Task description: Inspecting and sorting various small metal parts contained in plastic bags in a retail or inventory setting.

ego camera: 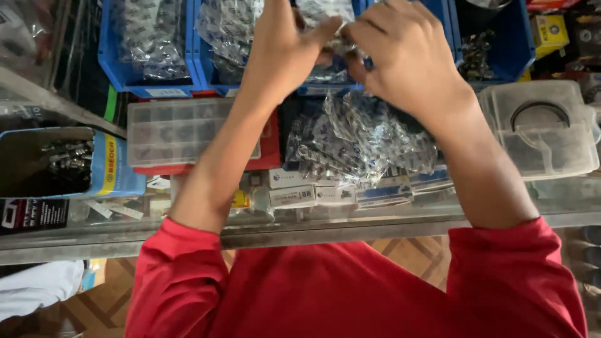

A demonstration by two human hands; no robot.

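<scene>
Both hands are raised together over the far side of the desk (pixel 375 216), fingertips meeting on a small clear plastic packet (pixel 341 42) held between them. The packet is crinkled, transparent film with pale printing; most of it is hidden behind the fingers, so its contents, its long axis and the way it points cannot be told. The left hand (pixel 285 47) has its thumb stretched toward the right and pinches the packet's near edge, its other fingers curled behind. The right hand (pixel 404 59) is bent at the knuckles, fingers folded down onto the same packet. The packet sits above the middle blue bin (pixel 216 80), which is filled with similar packets. Directly beneath the right hand, a loose heap of clear packets (pixel 360 144) lies on the desk. To the left of the heap rests a clear compartment box (pixel 172 131) on a red base. At the right stands a clear lidded case (pixel 544 128) with a dark ring inside. Red sleeves (pixel 350 288) cover both upper arms.
</scene>
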